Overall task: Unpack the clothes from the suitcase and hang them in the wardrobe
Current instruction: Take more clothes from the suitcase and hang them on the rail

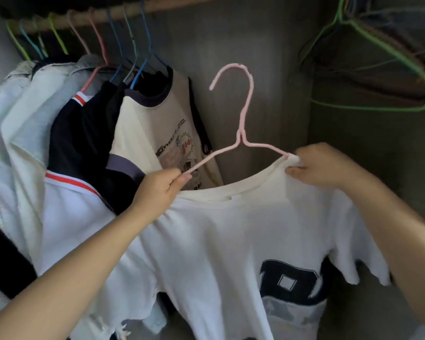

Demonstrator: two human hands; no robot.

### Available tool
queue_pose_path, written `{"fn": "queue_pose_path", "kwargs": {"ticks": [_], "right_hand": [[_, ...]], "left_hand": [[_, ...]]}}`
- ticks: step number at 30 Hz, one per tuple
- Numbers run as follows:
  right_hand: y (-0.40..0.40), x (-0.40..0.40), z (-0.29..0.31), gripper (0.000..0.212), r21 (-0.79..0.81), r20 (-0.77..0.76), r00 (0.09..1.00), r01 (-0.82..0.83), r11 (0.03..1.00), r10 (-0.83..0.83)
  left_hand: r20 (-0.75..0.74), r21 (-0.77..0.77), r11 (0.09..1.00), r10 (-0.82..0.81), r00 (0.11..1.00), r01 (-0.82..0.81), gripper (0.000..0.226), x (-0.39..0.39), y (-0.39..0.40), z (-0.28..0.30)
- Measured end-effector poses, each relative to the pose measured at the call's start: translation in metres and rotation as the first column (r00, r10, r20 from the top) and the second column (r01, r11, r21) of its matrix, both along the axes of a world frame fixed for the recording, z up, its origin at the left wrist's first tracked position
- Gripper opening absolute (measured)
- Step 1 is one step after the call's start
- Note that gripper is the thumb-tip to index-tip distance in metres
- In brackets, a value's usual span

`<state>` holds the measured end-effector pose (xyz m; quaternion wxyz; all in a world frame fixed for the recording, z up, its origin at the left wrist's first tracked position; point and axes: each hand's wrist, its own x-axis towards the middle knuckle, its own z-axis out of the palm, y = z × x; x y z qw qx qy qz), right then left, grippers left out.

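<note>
A white T-shirt [231, 241] with dark block letters on its front hangs in front of me, inside the wardrobe. A pink wire hanger [243, 114] stands above its neckline with the hook up, its right arm inside the collar. My left hand [160, 190] pinches the hanger's left arm beside the collar. My right hand [324, 165] grips the collar's right edge, where the hanger's arm goes under the fabric. The suitcase is out of view.
A wooden rail [84, 17] runs across the top left with several shirts on coloured hangers, the nearest a cream shirt with dark trim [157, 123]. Empty wire hangers, one green [390, 60], hang at the top right. The grey back wall [268, 45] is bare between them.
</note>
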<state>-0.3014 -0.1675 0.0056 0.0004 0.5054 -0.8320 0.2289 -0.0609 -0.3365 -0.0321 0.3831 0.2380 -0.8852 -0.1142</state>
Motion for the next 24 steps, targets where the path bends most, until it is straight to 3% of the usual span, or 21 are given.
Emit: {"fn": "queue_pose_path", "kwargs": {"ticks": [4, 6, 8, 11, 13, 15, 17, 20, 22, 24], "right_hand": [[0.006, 0.004, 0.010, 0.034, -0.126, 0.201, 0.979, -0.011, 0.992, 0.037], [0.008, 0.002, 0.016, 0.026, -0.179, 0.266, 0.964, 0.059, 0.982, -0.010], [0.014, -0.002, 0.023, 0.021, -0.169, 0.344, 0.936, 0.133, 0.977, -0.068], [0.022, -0.012, 0.029, 0.021, -0.125, 0.394, 0.906, 0.220, 0.967, -0.155], [0.023, -0.013, 0.029, 0.022, -0.106, 0.401, 0.899, 0.237, 0.966, -0.177], [0.020, -0.011, 0.028, 0.016, -0.114, 0.408, 0.894, 0.254, 0.960, -0.188], [0.015, -0.013, 0.027, 0.022, -0.084, 0.386, 0.889, 0.301, 0.950, -0.247], [0.006, -0.018, 0.021, 0.026, 0.002, 0.368, 0.862, 0.374, 0.927, -0.349], [-0.003, -0.016, 0.017, 0.023, -0.027, 0.433, 0.831, 0.401, 0.916, -0.351], [-0.019, -0.009, 0.014, 0.024, -0.138, 0.592, 0.766, 0.403, 0.905, -0.251]], "left_hand": [[0.218, -0.037, 0.993, 0.115, 0.969, -0.110, 0.038, -0.037, 0.004, 0.015], [0.361, -0.153, 0.966, 0.251, 0.898, -0.208, 0.038, -0.061, 0.001, 0.025], [0.399, -0.165, 0.961, 0.270, 0.876, -0.221, 0.041, -0.078, -0.004, 0.032], [0.257, 0.063, 0.974, 0.193, 0.947, -0.216, 0.047, -0.089, -0.021, 0.038], [0.058, 0.245, 0.929, 0.272, 0.961, -0.278, 0.052, -0.082, -0.041, 0.043], [0.085, 0.328, 0.848, 0.413, 0.907, -0.416, 0.056, -0.067, -0.062, 0.044], [0.268, 0.277, 0.769, 0.514, 0.815, -0.576, 0.057, -0.047, -0.079, 0.039], [0.470, 0.079, 0.738, 0.566, 0.678, -0.670, 0.051, -0.024, -0.090, 0.031], [0.525, -0.035, 0.747, 0.579, 0.624, -0.664, 0.047, -0.019, -0.092, 0.027], [0.510, -0.138, 0.765, 0.599, 0.617, -0.629, 0.040, -0.022, -0.089, 0.027]]}}
